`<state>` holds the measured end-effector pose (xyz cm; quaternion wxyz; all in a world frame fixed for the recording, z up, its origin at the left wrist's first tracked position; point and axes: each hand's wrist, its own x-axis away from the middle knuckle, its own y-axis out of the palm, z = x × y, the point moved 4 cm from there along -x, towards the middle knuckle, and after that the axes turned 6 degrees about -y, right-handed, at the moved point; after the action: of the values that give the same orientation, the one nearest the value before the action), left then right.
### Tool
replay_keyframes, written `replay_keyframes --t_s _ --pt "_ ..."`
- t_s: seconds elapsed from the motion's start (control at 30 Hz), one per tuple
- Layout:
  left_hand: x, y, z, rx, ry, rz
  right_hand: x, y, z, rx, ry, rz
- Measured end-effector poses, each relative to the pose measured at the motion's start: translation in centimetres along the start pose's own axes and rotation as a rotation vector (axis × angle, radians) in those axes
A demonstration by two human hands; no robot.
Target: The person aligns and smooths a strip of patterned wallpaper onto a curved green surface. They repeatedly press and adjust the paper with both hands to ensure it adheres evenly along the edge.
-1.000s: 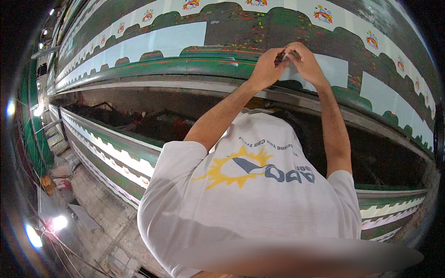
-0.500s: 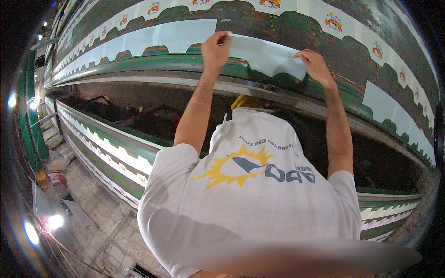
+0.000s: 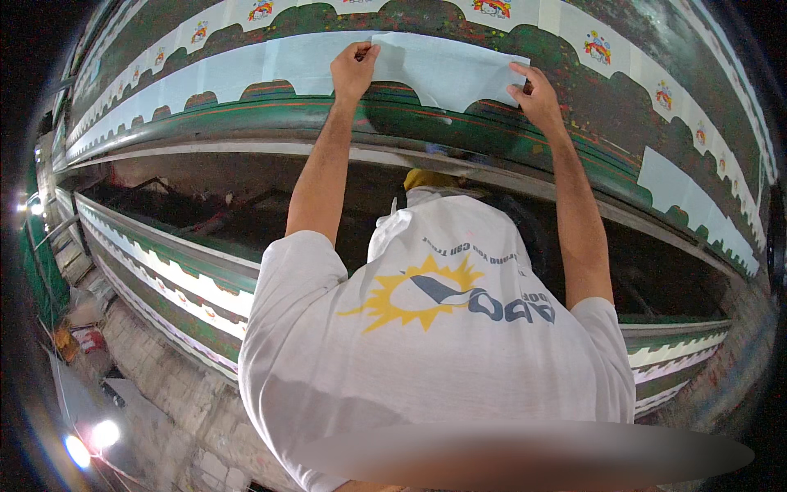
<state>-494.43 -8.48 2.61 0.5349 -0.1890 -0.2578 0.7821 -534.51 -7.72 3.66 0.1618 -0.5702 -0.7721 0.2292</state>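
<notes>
A pale blue cut panel (image 3: 447,72) with a scalloped lower edge lies along the long dark green printing table (image 3: 426,127); whether it is cloth or paper I cannot tell. My left hand (image 3: 352,72) is closed, pinching the panel's upper left corner, where it meets the neighbouring pale panel (image 3: 246,72). At the other end, my right hand (image 3: 537,97) has its curled finger and thumb on the panel's right edge. The lower edge lies near the table's rounded front.
Farther back runs a row of white panels (image 3: 557,29) printed with small colourful pictures. More pale panels (image 3: 684,197) lie to the right. Behind me is another table (image 3: 164,271) with panels. Bright lamps (image 3: 104,435) stand at lower left.
Both hands have moved up and left with the panel. Its sagging right end now lies flatter on the table, and its left end meets the neighbouring panel. My right fingers have shifted on the edge.
</notes>
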Motion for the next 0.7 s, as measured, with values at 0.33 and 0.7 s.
replay_keyframes --t_s 0.33,0.7 --pt "-0.5 0.8 -0.9 0.091 0.017 0.02 0.0 0.6 0.7 0.072 0.062 0.075" --pt "0.6 0.3 1.3 -0.011 0.128 0.096 0.2 0.8 -0.2 0.112 0.104 0.049"
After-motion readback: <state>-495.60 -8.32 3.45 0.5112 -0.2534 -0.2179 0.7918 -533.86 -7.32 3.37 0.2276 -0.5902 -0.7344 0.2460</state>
